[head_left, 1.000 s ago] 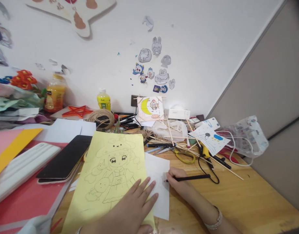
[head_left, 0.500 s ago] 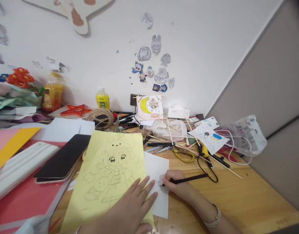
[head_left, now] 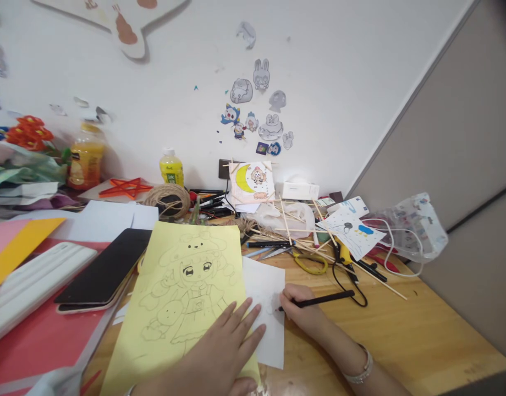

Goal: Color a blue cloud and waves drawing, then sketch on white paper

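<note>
My left hand [head_left: 220,352] lies flat with fingers spread on the lower right part of a yellow sheet [head_left: 182,291] that carries a pencil drawing of a cartoon girl. Its fingertips reach onto a white sheet [head_left: 264,308] lying under the yellow one. My right hand [head_left: 300,313] is closed round a black pen [head_left: 319,300], whose tip touches the white sheet near its right edge. A bracelet [head_left: 360,367] is on my right wrist.
On the wooden desk [head_left: 401,335] lie a black phone [head_left: 106,269], a white case [head_left: 34,280], red and pink paper [head_left: 42,341], yellow scissors [head_left: 311,264], wooden sticks [head_left: 302,236], twine [head_left: 166,199], two bottles [head_left: 171,168] and a plastic bag [head_left: 413,225]. Stickers cover the wall.
My right hand has made small strokes with the pen on the white sheet, first leftward, then back right. My left hand has stayed flat on the yellow sheet.
</note>
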Demonstrator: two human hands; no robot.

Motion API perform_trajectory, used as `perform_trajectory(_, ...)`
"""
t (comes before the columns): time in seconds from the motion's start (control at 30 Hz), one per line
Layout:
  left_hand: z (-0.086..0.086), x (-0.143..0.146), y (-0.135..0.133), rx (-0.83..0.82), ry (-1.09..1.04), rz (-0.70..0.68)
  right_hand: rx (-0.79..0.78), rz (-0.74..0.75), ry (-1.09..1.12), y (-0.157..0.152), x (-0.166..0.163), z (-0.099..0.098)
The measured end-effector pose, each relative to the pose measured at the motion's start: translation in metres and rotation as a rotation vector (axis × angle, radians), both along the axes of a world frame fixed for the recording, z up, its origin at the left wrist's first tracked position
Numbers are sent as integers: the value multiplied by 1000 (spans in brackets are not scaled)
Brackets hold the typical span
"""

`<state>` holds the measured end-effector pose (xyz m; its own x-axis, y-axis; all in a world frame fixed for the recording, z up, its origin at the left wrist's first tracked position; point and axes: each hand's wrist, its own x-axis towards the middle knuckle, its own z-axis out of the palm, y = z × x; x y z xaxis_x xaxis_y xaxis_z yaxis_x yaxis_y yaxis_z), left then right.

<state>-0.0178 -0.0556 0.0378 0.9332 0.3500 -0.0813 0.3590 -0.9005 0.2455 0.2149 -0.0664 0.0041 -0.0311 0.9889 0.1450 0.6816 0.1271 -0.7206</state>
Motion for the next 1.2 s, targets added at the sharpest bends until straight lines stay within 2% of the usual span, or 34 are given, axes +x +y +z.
perform_trajectory(0.23,-3,3,1,-23,37,12,50,-35,-23,1,0,-1)
perform_trajectory(0.37,-1,3,1,-13,41,4,48,-6,11,1,2,-3)
perform_trajectory(0.6,0,3,-1,48,54,28,66,-22,266,0,6,-8)
perform_trajectory(0.73,-2,5,-1,21,68,66,49,49,385,-1,2,-8)
perform_trajectory(0.83,-4,4,-1,3,60,84,2,60,292,0,0,-9)
perform_trajectory(1.0,-7,2,-1,12,-1,79,29,25,36,4,1,-12)
perform_trajectory(1.2,10,9,-2,-33,116,92,-19,50,-45,3,1,-7)
